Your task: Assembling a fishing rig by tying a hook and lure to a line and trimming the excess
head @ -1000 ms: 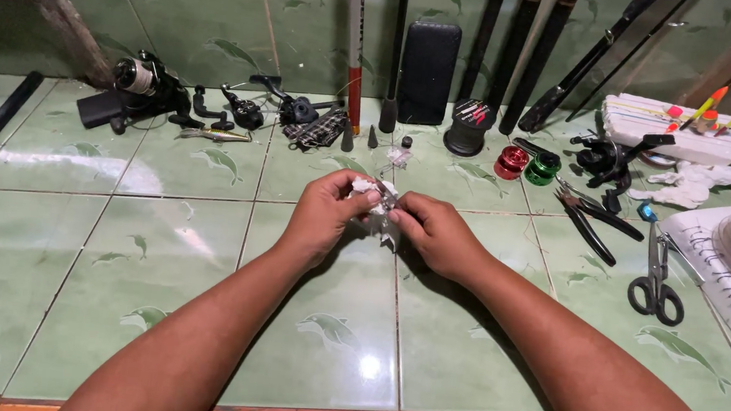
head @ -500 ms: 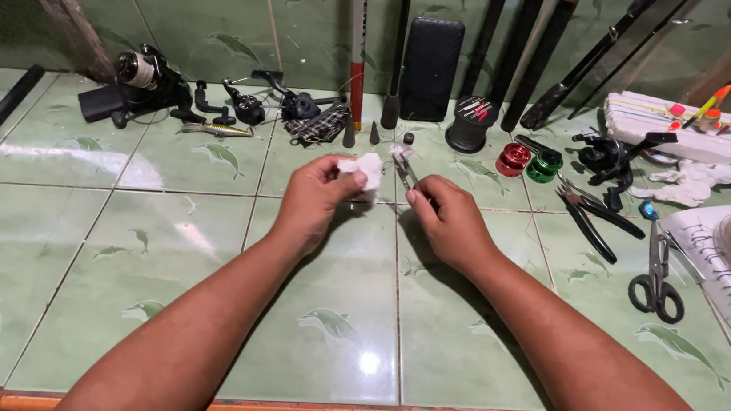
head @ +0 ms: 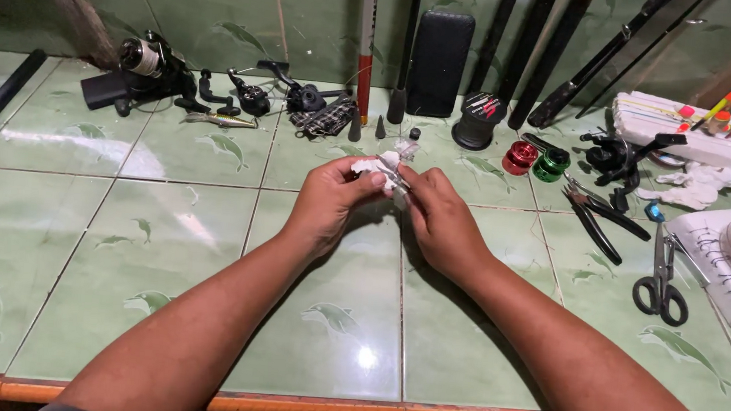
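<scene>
- The left hand (head: 327, 202) is closed around a white rag (head: 385, 164), fingers pinching it so the cloth stays bunched just above the desk (head: 195, 305).
- The right hand (head: 437, 220) pinches a small metal part (head: 399, 182) against the rag; what the part is, I cannot tell.
- Both hands meet over bare tile, apparently for working room.
- Pliers (head: 594, 220) and scissors (head: 662, 279) lie right of the right hand, within reach.
- A reel (head: 142, 63) sits well beyond the left hand.
</scene>
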